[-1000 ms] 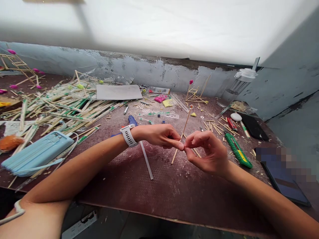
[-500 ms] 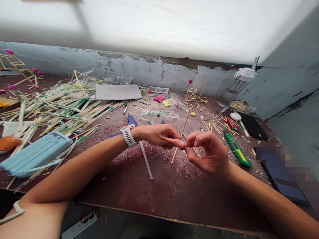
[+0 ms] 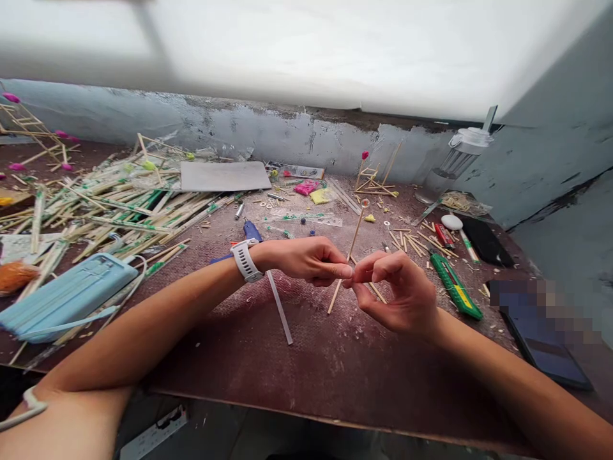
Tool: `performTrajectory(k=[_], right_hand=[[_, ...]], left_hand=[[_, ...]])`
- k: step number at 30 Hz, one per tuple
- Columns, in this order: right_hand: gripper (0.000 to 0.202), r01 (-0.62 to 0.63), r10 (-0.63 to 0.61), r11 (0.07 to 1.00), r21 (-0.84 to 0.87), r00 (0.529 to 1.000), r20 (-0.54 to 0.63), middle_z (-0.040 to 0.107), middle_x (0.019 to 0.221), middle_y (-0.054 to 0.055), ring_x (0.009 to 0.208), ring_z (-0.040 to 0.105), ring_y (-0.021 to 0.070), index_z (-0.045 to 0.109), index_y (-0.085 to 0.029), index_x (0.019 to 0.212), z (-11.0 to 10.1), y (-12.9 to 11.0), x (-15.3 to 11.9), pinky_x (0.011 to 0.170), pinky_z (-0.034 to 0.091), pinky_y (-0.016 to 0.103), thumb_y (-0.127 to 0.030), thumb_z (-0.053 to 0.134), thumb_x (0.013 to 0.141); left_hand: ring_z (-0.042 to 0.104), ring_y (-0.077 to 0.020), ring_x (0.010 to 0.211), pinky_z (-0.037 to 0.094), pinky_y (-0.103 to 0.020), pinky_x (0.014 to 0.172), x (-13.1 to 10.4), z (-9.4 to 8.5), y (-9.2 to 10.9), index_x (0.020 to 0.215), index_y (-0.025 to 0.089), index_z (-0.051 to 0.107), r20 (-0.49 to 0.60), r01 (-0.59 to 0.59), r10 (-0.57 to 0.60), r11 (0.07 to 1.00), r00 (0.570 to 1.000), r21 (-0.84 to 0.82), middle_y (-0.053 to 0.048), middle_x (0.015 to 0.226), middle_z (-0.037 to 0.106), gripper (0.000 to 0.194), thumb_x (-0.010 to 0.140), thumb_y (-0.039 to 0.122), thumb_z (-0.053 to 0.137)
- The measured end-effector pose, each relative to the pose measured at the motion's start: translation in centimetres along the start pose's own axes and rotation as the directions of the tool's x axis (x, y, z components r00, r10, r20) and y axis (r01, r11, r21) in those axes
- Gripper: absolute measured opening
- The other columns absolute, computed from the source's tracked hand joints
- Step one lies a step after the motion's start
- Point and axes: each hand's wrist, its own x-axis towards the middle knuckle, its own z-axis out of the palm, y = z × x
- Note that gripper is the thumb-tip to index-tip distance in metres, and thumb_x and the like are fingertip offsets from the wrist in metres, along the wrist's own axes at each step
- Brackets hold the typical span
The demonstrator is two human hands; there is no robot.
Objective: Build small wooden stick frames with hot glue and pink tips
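Observation:
My left hand (image 3: 318,260), a pale watch (image 3: 246,260) on its wrist, reaches in with thumb and forefinger pressed together. Its fingertips meet those of my right hand (image 3: 397,291), which is also closed in a pinch. Whatever lies between the fingertips is too small and hidden to name. Just behind them, thin wooden sticks (image 3: 355,237) cross at a slant; one lower end (image 3: 334,300) shows below the left thumb. Fingers cover the crossing, so I cannot tell whether either hand grips the sticks. A blue glue gun (image 3: 251,231) lies beyond my left wrist, with a translucent glue stick (image 3: 280,308) nearer me.
Bamboo sticks (image 3: 115,204) are heaped at the left, behind a light-blue power bank (image 3: 71,294). A green utility knife (image 3: 454,286) and a phone (image 3: 541,338) lie right of my hands. A small stick frame (image 3: 376,185) and a clear bottle (image 3: 454,160) stand at the back.
My hands stay pinched together at almost the same spot, the fingertips shifting very slightly. The whole view has drifted a little.

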Motion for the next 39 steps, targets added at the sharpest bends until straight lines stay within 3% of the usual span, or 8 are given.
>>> performTrajectory(k=[7, 13, 16, 22, 27, 34, 36, 39], right_hand=[[0.037, -0.035, 0.035, 0.998, 0.051, 0.999, 0.000, 0.066, 0.090, -0.003, 0.079, 0.072, 0.0119, 0.047, -0.026, 0.098, 0.1, -0.2, 0.0, 0.068, 0.059, 0.025, 0.001, 0.067, 0.086], [0.031, -0.251, 0.276, 0.949, 0.193, 0.954, -0.118, 0.065, 0.091, -0.004, 0.079, 0.074, 0.0115, 0.049, -0.026, 0.097, 0.0, -0.4, 0.2, 0.071, 0.065, 0.026, -0.009, 0.073, 0.089], [0.031, -0.280, 0.304, 0.945, 0.170, 0.943, -0.136, 0.060, 0.091, -0.005, 0.075, 0.070, 0.0100, 0.051, -0.026, 0.094, -0.2, -0.2, 0.3, 0.068, 0.065, 0.025, -0.015, 0.079, 0.086], [0.025, -0.359, 0.333, 0.932, -0.041, 0.897, -0.290, 0.060, 0.081, -0.005, 0.068, 0.069, 0.0118, 0.053, -0.025, 0.088, -2.6, 2.4, 1.3, 0.061, 0.059, 0.025, -0.026, 0.077, 0.087], [0.019, -0.505, 0.405, 0.815, -0.285, 0.847, -0.344, 0.074, 0.096, 0.004, 0.084, 0.075, 0.0194, 0.061, -0.024, 0.099, -6.0, 6.1, 1.8, 0.077, 0.065, 0.036, -0.035, 0.072, 0.087], [0.018, -0.444, 0.455, 0.619, -0.648, 0.875, -0.165, 0.078, 0.108, 0.013, 0.095, 0.077, 0.0278, 0.066, -0.020, 0.105, -7.4, 9.8, 2.4, 0.087, 0.062, 0.044, -0.032, 0.064, 0.092], [0.024, -0.374, 0.523, 0.478, -0.795, 0.848, -0.085, 0.077, 0.121, 0.016, 0.110, 0.074, 0.0317, 0.069, -0.018, 0.114, -7.2, 11.1, 2.8, 0.096, 0.058, 0.046, -0.027, 0.063, 0.093], [0.030, -0.353, 0.575, 0.418, -0.837, 0.816, -0.057, 0.077, 0.127, 0.015, 0.115, 0.073, 0.0321, 0.072, -0.019, 0.121, -6.9, 13.1, 3.4, 0.099, 0.056, 0.043, -0.024, 0.065, 0.093]], left_hand=[[0.040, -0.0086, 0.053, 0.031, -0.024, 0.051, -0.2, -0.2, 0.1, 0.068, 0.017, 0.053, -0.009, -0.014, 0.015, 1.000, 1.000, 0.021, 0.002, 0.058, 0.048, 0.058, 0.103, 0.064, 0.051], [0.038, -0.0088, 0.053, 0.030, -0.026, 0.051, -0.2, -0.4, 0.2, 0.066, 0.019, 0.047, 0.011, -0.024, 0.024, 1.000, 1.000, -0.001, 0.004, 0.059, 0.044, 0.070, 0.090, 0.085, 0.050], [0.036, -0.0089, 0.053, 0.028, -0.027, 0.052, -0.3, -0.5, 0.0, 0.066, 0.020, 0.045, 0.035, -0.029, 0.030, 1.000, 0.999, -0.011, 0.004, 0.060, 0.042, 0.072, 0.085, 0.090, 0.050], [0.037, -0.0097, 0.056, 0.030, -0.027, 0.053, -0.3, -0.7, -0.4, 0.067, 0.021, 0.045, 0.057, -0.012, 0.012, 1.000, 0.998, -0.004, 0.004, 0.063, 0.044, 0.070, 0.087, 0.087, 0.054], [0.040, -0.0100, 0.056, 0.030, -0.027, 0.053, -0.3, -1.0, -0.5, 0.070, 0.020, 0.051, 0.039, 0.048, -0.054, 0.989, 0.998, 0.139, 0.004, 0.062, 0.047, 0.050, 0.099, 0.060, 0.059], [0.052, -0.0126, 0.063, 0.038, -0.026, 0.055, -0.6, -1.3, -1.0, 0.079, 0.019, 0.059, -0.072, 0.280, -0.273, 0.889, 0.959, 0.362, 0.001, 0.072, 0.061, 0.041, 0.096, 0.056, 0.065], [0.052, -0.0127, 0.063, 0.038, -0.026, 0.055, -0.6, -1.3, -1.1, 0.080, 0.018, 0.059, -0.104, 0.311, -0.295, 0.856, 0.950, 0.414, 0.001, 0.072, 0.062, 0.039, 0.096, 0.054, 0.065], [0.051, -0.0122, 0.061, 0.035, -0.026, 0.054, -0.7, -1.1, -1.1, 0.079, 0.018, 0.060, -0.151, 0.328, -0.292, 0.805, 0.944, 0.495, 0.000, 0.072, 0.063, 0.039, 0.097, 0.052, 0.065]])
